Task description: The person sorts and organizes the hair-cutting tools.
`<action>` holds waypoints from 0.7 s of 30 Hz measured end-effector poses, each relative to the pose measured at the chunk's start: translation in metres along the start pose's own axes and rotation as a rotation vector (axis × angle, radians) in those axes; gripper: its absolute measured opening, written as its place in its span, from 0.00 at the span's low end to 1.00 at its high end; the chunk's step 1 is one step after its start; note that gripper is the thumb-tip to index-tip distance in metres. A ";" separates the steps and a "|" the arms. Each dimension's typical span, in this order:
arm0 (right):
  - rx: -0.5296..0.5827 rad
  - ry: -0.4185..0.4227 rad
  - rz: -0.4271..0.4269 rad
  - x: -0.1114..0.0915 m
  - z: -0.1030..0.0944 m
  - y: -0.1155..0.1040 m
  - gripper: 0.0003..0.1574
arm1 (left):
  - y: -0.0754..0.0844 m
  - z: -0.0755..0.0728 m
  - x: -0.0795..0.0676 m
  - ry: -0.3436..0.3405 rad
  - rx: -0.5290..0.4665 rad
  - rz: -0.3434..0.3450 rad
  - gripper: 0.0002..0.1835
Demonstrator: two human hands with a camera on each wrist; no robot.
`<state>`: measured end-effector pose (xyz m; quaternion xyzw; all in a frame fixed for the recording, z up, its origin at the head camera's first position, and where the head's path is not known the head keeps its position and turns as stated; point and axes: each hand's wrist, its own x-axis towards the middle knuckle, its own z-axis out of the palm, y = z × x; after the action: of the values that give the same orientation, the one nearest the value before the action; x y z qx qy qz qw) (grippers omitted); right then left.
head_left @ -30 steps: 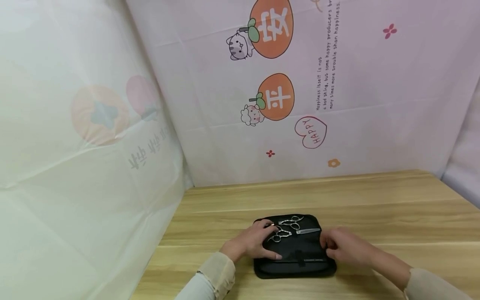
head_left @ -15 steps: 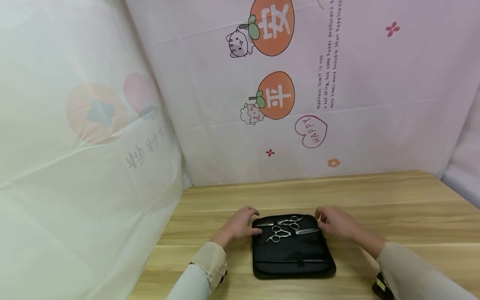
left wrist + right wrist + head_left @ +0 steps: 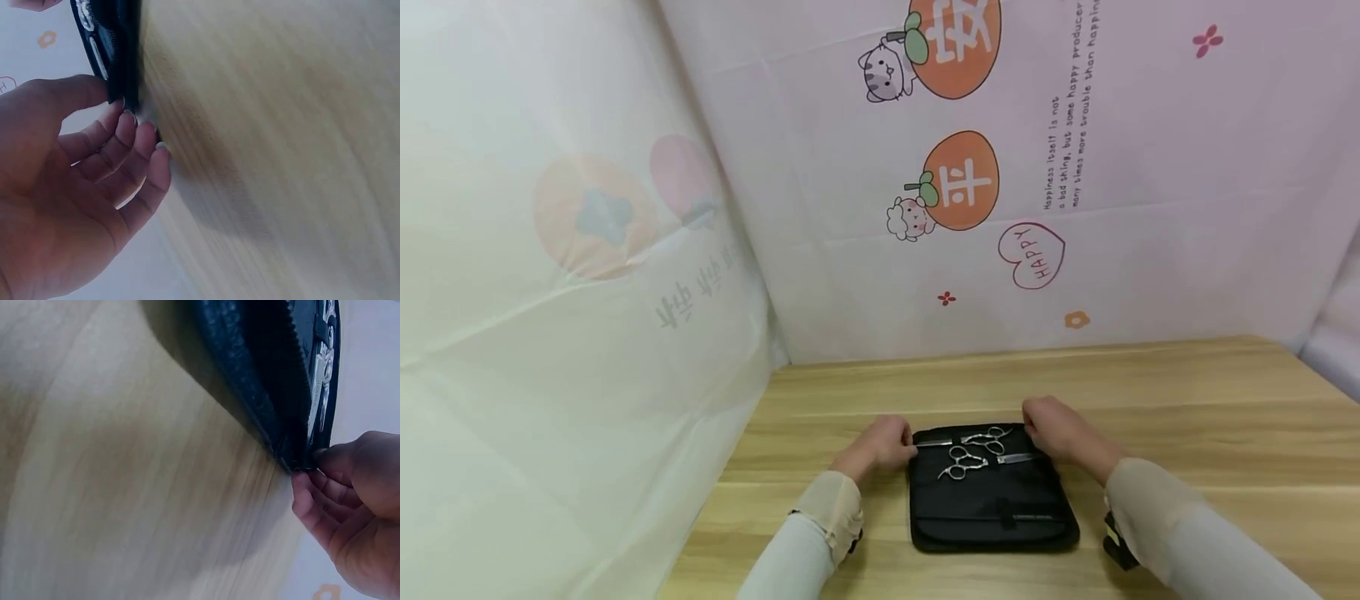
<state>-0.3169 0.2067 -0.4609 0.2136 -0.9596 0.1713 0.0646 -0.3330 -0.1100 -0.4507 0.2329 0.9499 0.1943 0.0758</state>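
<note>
A black zip case [image 3: 970, 500] lies on the wooden table. One pair of silver scissors has its blade [image 3: 936, 442] pointing left near the far edge; a second pair below has its blade [image 3: 1017, 457] pointing right. Both sit under straps. At the far left corner, my left hand [image 3: 880, 442] pinches the case's edge between thumb and fingertips, as the left wrist view shows. My right hand [image 3: 1058, 429] pinches the far right corner, where the right wrist view shows the zipper teeth [image 3: 297, 344] and a gap between the case's layers.
A thin dark item [image 3: 1033, 517] lies along a strap in the case's near part. Printed white cloth [image 3: 835, 292] hangs behind the table, and more cloth [image 3: 587, 400] stands at the left. A black-and-yellow wrist strap [image 3: 1116, 542] shows under the right sleeve.
The left hand has come off the scissors to the far left corner. The right hand has moved from the right side up to the far right corner. Both now grip the case.
</note>
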 end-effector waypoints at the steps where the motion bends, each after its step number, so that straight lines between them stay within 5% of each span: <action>1: -0.006 0.006 -0.007 0.000 -0.001 -0.001 0.11 | 0.000 -0.002 0.000 0.000 0.002 0.008 0.19; 13: 0.011 0.169 -0.063 -0.017 -0.019 -0.013 0.07 | 0.008 -0.015 -0.017 0.091 -0.050 0.110 0.08; 21: 0.106 0.154 -0.077 -0.037 -0.036 -0.025 0.08 | 0.014 -0.017 -0.037 0.192 -0.135 0.145 0.06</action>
<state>-0.2709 0.2129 -0.4269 0.2396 -0.9325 0.2351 0.1331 -0.2987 -0.1218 -0.4277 0.2756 0.9182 0.2841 -0.0142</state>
